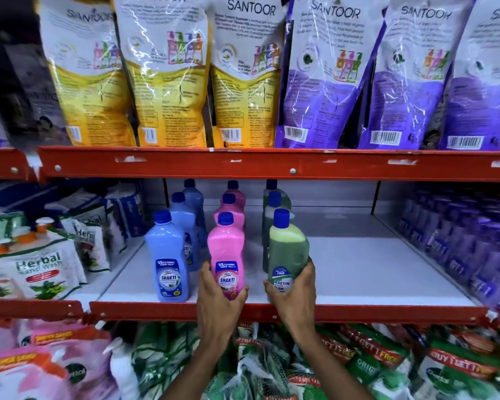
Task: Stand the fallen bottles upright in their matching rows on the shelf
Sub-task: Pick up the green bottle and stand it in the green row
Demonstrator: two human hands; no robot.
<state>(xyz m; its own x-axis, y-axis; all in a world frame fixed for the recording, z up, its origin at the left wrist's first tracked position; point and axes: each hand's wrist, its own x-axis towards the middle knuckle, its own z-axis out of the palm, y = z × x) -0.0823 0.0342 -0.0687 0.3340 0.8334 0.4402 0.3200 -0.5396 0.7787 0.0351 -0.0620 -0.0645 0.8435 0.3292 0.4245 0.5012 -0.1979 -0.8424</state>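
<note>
Three rows of blue-capped bottles run front to back on the white middle shelf point(358, 272): blue, pink and green. The front blue bottle point(168, 255) stands upright by itself at the left. My left hand point(217, 301) grips the base of the front pink bottle point(227, 249), which stands upright at the shelf's front edge. My right hand point(295, 295) holds the front green bottle point(287, 249) by its lower part, leaning slightly right, at the head of the green row. More upright bottles stand behind each front one.
Herbal hand-wash pouches point(38, 269) crowd the left of the shelf and purple bottles point(456, 241) line the right. Yellow and purple Santoor pouches point(168, 70) stand on the red-edged shelf above. Packed pouches point(272, 368) fill the level below. White shelf surface shows right of the green row.
</note>
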